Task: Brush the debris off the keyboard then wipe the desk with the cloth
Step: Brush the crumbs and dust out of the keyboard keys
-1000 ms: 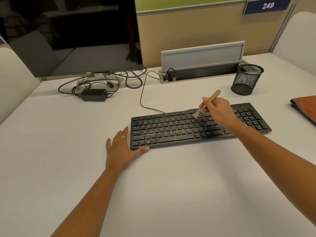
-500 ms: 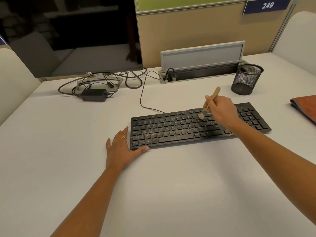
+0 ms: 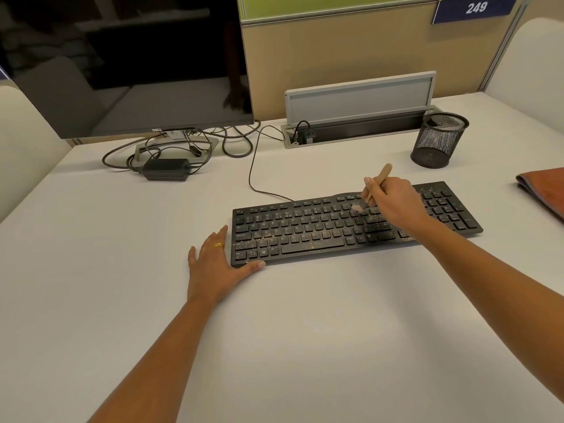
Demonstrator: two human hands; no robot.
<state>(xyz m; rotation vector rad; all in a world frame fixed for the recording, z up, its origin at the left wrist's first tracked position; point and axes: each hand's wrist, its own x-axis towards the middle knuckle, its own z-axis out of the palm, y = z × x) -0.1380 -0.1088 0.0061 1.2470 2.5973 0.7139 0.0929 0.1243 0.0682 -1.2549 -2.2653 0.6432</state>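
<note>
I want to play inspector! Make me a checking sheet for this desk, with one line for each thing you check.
Surface: white desk, no spill seen on the bare part.
Job's things: black keyboard speckled with debris; brush bristles down on the right-middle keys; folded orange cloth at the right edge, untouched.
Clutter: mesh pen cup behind the keyboard.
Grips: left hand flat on the desk at the keyboard's left front corner; right hand holds the brush handle.
Cables: keyboard cable runs back toward the open cable tray; tangled leads and a power adapter below the monitor.
Surroundings: dark monitor, beige partition, sign 249.
</note>
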